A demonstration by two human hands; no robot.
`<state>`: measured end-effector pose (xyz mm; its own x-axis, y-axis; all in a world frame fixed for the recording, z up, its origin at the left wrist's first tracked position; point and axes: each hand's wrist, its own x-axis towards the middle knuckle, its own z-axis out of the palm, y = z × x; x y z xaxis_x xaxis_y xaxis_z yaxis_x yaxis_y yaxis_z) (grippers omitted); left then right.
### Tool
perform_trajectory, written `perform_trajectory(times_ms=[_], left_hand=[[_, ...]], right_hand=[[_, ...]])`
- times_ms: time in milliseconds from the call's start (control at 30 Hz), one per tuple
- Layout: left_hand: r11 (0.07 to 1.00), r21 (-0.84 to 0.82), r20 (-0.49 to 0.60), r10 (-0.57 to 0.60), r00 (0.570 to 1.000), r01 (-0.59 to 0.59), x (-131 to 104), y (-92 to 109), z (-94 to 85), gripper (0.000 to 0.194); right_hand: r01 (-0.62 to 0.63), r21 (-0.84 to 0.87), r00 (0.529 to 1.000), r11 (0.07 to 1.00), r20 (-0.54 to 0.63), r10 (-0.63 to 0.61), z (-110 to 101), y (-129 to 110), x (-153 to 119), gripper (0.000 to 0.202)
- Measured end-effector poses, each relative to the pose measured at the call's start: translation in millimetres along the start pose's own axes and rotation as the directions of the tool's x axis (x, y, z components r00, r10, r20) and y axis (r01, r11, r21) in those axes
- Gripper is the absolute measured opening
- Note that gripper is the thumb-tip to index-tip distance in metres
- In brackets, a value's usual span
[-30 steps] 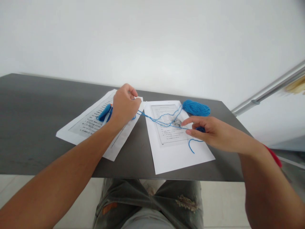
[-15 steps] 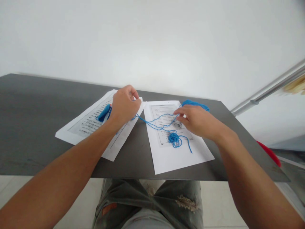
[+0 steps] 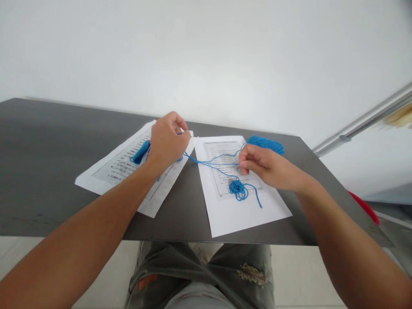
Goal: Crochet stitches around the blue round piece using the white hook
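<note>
My left hand [image 3: 169, 139] is closed over the left printed sheet [image 3: 119, 165], its fingers curled, with blue yarn running out from beneath it. What else it grips is hidden. Beside that wrist lies a folded blue yarn piece [image 3: 140, 153], partly covered by the arm. Above the right printed sheet [image 3: 222, 214], my right hand [image 3: 262, 165] pinches a strand of blue yarn [image 3: 222, 163] stretched between the two hands. A small tangled yarn bundle [image 3: 237, 187] with a loose tail rests on that sheet. Behind the right hand sits a larger blue skein [image 3: 267, 145].
Both sheets lie on a dark grey table [image 3: 80, 124] set against a white wall [image 3: 206, 64]. To the right are a metal rail [image 3: 363, 128] and a red curved object [image 3: 363, 208] beyond the table's edge. My legs are under the front edge.
My right hand has closed its fingers on a yarn strand and shifted slightly right and down, uncovering more of the skein. The right sheet and bundle moved slightly. My left hand stays almost still.
</note>
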<state>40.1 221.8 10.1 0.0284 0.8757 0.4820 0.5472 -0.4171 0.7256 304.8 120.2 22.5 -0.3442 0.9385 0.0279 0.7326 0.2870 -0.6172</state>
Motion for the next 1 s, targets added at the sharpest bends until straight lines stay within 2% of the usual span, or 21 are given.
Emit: perform_trajectory(times_ms=[67, 133, 267, 400, 467, 533, 600, 633, 767, 833, 867, 900, 933, 967, 1000], left_hand=[[1.0, 0.008, 0.003, -0.002, 1.0, 0.002, -0.2, 0.3, 0.7, 0.018], [1.0, 0.011, 0.008, -0.009, 1.0, 0.009, -0.7, 0.7, 1.4, 0.018], [1.0, 0.012, 0.032, -0.016, 0.999, 0.016, -1.6, 1.2, 2.3, 0.017], [1.0, 0.012, 0.036, -0.005, 0.999, 0.005, -1.9, 0.6, 2.7, 0.015], [1.0, 0.011, 0.039, -0.001, 0.999, 0.001, -1.9, 0.1, 2.9, 0.015], [1.0, 0.006, 0.045, 0.002, 0.999, -0.002, -2.1, -0.3, 3.1, 0.014], [1.0, -0.004, 0.051, 0.001, 0.999, -0.001, -2.3, -0.5, 3.4, 0.014], [1.0, -0.011, 0.054, 0.0, 0.999, 0.001, -2.4, -0.6, 3.5, 0.014], [0.999, -0.044, 0.062, -0.006, 0.998, 0.009, -2.8, -1.1, 3.7, 0.013], [0.998, -0.057, 0.058, -0.011, 0.998, 0.014, -2.9, -1.5, 3.7, 0.013], [0.998, -0.061, 0.056, -0.012, 0.998, 0.016, -2.9, -1.8, 3.7, 0.013], [0.998, -0.063, 0.053, -0.013, 0.999, 0.016, -2.9, -2.1, 3.7, 0.014], [0.998, -0.064, 0.051, -0.013, 0.999, 0.016, -2.9, -2.3, 3.7, 0.014], [0.998, -0.065, 0.051, -0.016, 0.999, 0.019, -2.8, -2.5, 3.7, 0.015], [0.997, -0.068, 0.053, -0.02, 0.998, 0.024, -2.8, -2.5, 3.8, 0.015]], right_hand=[[-0.068, 0.147, 0.998, 0.987, 0.012, 0.067, -3.4, -1.3, -5.0, 0.018], [-0.181, 0.235, 0.983, 0.955, 0.085, 0.166, -5.6, -4.0, -7.4, 0.018], [-0.367, 0.173, 0.903, 0.914, 0.3, 0.306, -8.2, -10.8, -6.8, 0.02], [-0.479, 0.065, 0.814, 0.876, 0.405, 0.415, -7.2, -17.6, -3.3, 0.048], [-0.439, -0.042, 0.817, 0.898, 0.397, 0.418, -4.4, -20.5, -1.5, 0.062], [-0.324, -0.139, 0.855, 0.936, 0.38, 0.353, 0.1, -23.0, -0.1, 0.071], [-0.213, -0.185, 0.887, 0.959, 0.374, 0.269, 6.1, -25.3, 0.8, 0.068], [-0.169, -0.183, 0.899, 0.968, 0.374, 0.228, 9.3, -26.3, 1.1, 0.06], [0.002, -0.132, 0.928, 0.991, 0.369, 0.047, 15.2, -27.1, 2.8, 0.007], [0.043, -0.167, 0.953, 0.985, 0.304, 0.01, 8.9, -25.0, 3.4, 0.01], [0.028, -0.197, 0.976, 0.98, 0.215, 0.015, 2.8, -23.8, 3.1, 0.01], [-0.007, -0.22, 0.996, 0.976, 0.083, 0.026, -5.0, -23.0, 2.3, 0.01], [-0.056, -0.22, 0.995, 0.974, -0.098, 0.035, -13.9, -22.8, 0.6, 0.01], [-0.087, -0.189, 0.951, 0.978, -0.308, 0.025, -23.4, -23.2, -1.9, 0.011], [-0.087, -0.146, 0.864, 0.985, -0.503, 0.002, -32.6, -24.4, -5.3, 0.012]])
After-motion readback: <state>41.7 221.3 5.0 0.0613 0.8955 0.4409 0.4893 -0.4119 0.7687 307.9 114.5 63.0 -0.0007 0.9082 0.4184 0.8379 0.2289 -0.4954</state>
